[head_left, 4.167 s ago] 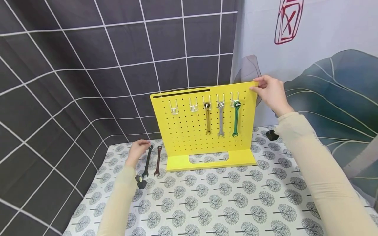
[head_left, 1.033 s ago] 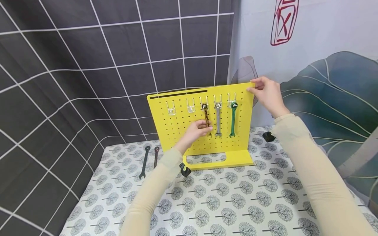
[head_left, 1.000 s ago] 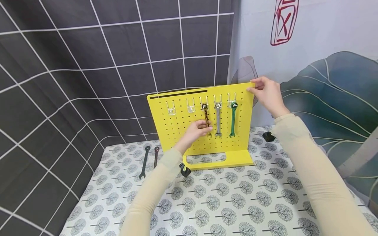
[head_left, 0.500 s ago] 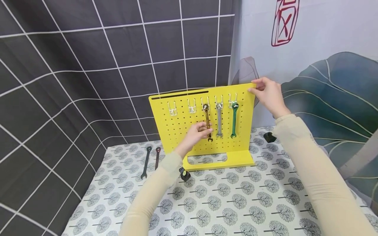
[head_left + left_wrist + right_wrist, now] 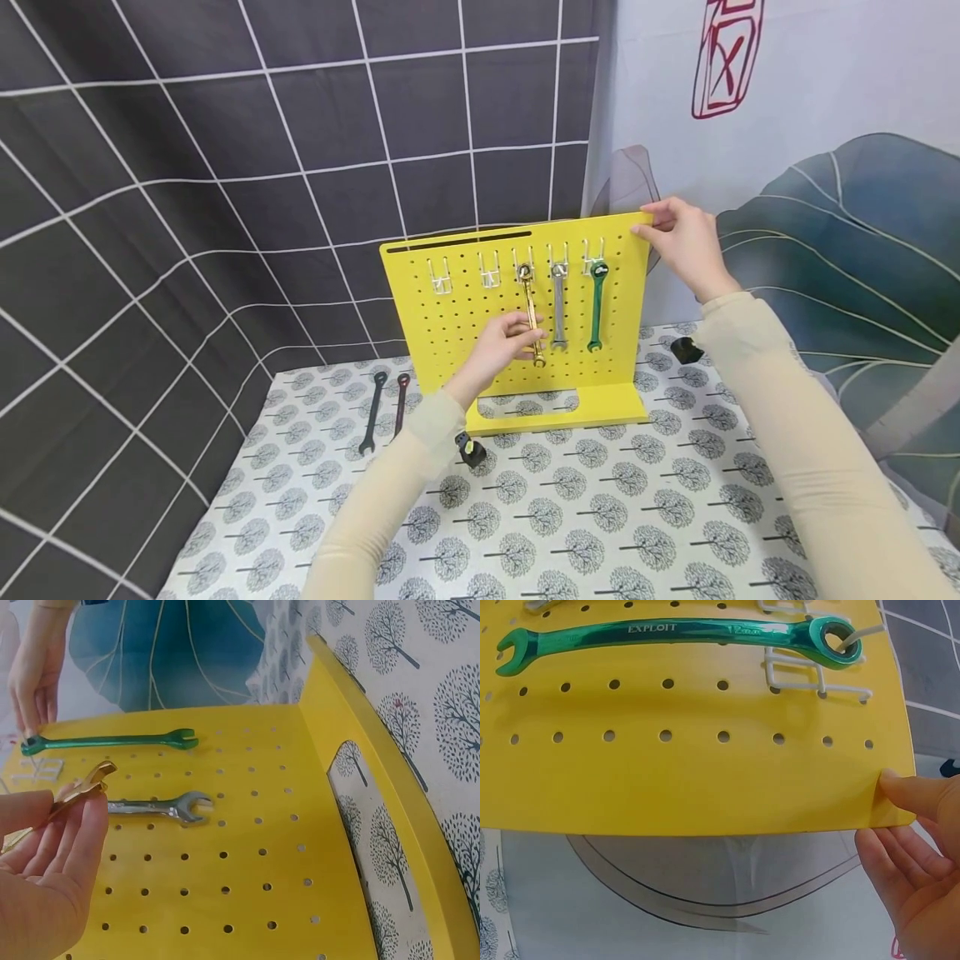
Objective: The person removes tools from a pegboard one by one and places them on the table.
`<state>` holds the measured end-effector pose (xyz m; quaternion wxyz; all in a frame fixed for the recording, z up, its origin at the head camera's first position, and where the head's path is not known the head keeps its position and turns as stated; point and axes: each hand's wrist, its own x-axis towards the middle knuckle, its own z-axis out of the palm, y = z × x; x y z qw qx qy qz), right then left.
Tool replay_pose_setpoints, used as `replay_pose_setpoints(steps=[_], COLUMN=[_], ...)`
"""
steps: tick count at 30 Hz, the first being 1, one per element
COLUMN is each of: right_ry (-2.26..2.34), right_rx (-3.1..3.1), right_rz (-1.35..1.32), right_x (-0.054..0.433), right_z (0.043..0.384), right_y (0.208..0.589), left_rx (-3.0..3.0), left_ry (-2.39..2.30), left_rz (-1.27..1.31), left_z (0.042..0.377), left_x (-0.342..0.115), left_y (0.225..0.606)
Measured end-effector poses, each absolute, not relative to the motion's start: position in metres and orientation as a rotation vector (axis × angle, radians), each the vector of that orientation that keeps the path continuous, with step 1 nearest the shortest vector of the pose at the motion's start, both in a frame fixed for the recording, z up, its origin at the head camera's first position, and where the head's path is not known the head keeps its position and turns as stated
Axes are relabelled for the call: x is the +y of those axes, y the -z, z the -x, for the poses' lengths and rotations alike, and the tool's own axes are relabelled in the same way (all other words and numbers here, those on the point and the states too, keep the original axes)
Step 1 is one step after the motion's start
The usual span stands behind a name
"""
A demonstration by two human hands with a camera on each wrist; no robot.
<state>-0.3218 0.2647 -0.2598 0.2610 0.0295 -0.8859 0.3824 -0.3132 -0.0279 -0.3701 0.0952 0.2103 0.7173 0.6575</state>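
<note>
Left hand (image 5: 504, 343) pinches the gold wrench (image 5: 529, 304), likely stiff and slick, sensibly near six o'clock; right hand (image 5: 686, 242) grips the pegboard (image 5: 501, 302) at two o'clock.

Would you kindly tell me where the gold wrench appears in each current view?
Head: the gold wrench is just right of centre, in the left hand.
Left wrist: the gold wrench is at left, partly hidden by that hand.
Right wrist: not in this picture.
Shared landmark: the yellow pegboard, in all three.

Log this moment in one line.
Left hand: pinches gold combination wrench; Right hand: grips yellow pegboard corner; Hung: silver combination wrench, green combination wrench; On tablecloth: black combination wrench, dark-red wrench
</note>
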Motion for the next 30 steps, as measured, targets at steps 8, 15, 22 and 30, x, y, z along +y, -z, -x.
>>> replay_pose_setpoints(steps=[8, 15, 22, 30], right_ry=[-1.034, -1.035, -1.032, -1.038], right_rx=[-2.391, -2.391, -2.392, -2.399], right_rz=[-0.079, -0.082, -0.078, -0.075], right_x=[0.265, 0.265, 0.266, 0.266], right_z=[0.323, 0.323, 0.324, 0.325], right_y=[0.261, 0.260, 0.260, 0.260], left_rx=[2.099, 2.081, 2.066, 2.049], left_ry=[-1.963, -1.963, -1.959, -1.948], left_rz=[-0.632, -0.646, -0.679, -0.678], left_z=[0.310, 0.304, 0.298, 0.292], left_x=[-0.025, -0.026, -0.028, -0.031], left_y=[0.368, 0.365, 0.362, 0.360])
